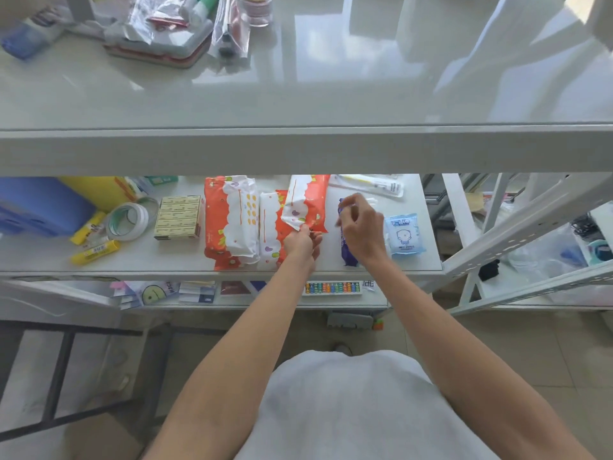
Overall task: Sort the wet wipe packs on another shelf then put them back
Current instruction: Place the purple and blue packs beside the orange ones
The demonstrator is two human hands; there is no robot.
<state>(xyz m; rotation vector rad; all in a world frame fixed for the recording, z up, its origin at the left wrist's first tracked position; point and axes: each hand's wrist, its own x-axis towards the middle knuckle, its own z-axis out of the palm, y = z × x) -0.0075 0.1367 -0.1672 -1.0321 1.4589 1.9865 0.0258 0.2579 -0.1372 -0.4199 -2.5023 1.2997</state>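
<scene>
Three orange-and-white wet wipe packs lie on the middle shelf (365,273). One pack (229,220) lies flat at the left, a second (270,234) beside it. The third pack (306,202) is tilted up, with my left hand (302,242) pinching its near corner. My right hand (360,227) covers a purple pack (346,252) and grips its far end. A small light-blue pack (404,235) lies just right of it.
Tape rolls (131,219), a yellow box stack (179,217), yellow tubes (94,252) and a blue box (39,207) fill the shelf's left side. A packaged toothbrush (368,185) lies at the back. The glossy upper shelf (298,151) overhangs; another rack (517,247) stands right.
</scene>
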